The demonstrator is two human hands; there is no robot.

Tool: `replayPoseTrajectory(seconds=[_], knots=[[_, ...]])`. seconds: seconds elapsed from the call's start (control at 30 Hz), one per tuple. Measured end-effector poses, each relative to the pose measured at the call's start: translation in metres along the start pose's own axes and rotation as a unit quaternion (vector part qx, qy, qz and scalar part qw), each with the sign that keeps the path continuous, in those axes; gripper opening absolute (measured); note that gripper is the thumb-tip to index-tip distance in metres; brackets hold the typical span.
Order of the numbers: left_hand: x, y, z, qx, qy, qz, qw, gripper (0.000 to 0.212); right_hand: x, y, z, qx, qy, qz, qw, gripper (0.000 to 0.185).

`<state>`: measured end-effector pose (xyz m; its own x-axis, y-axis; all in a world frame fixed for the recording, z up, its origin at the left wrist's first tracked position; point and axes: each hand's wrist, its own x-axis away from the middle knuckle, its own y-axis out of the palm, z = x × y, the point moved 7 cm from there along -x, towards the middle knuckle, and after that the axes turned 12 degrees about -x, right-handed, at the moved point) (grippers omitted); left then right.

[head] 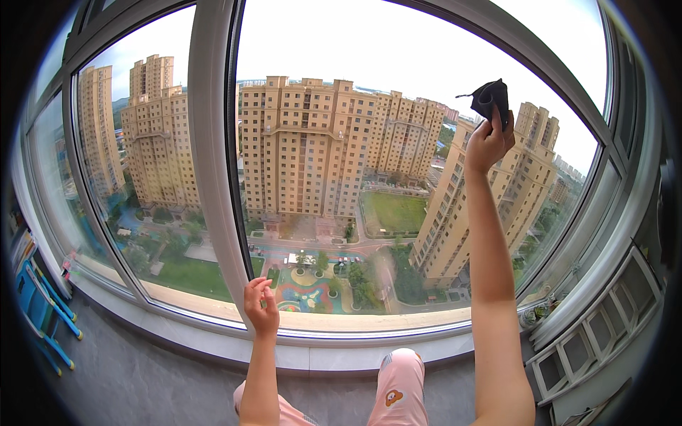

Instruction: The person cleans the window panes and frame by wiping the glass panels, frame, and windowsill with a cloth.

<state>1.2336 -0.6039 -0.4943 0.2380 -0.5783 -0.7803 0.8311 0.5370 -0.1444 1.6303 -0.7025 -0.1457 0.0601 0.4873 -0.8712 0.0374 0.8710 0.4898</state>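
Observation:
My right hand (490, 139) is raised at the upper right and grips a bunched black cloth (491, 101) in front of the large window pane (341, 255). Whether the cloth touches the glass I cannot tell. Lower down at centre left, my left hand (261, 306) has loosely curled fingers with no object seen in them. It is beside the foot of the white window post (216, 160). Cloudy patches show on the lower part of the pane.
A low sill (330, 358) runs beneath the window, just ahead of my knee in pink trousers (398, 383). Blue tubular furniture (50, 298) stands at far left. At right are a white slatted rack (597, 333) and small potted plants (530, 316).

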Motion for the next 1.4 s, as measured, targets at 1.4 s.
replayPoseTrajectory(seconds=[1.4], knots=[[-0.021, -0.054, -0.04, -0.004, -0.111, 0.054, 0.992, 0.016, 0.192, 0.038, -0.357, -0.379, -0.249, -0.305, 0.837, 0.038]])
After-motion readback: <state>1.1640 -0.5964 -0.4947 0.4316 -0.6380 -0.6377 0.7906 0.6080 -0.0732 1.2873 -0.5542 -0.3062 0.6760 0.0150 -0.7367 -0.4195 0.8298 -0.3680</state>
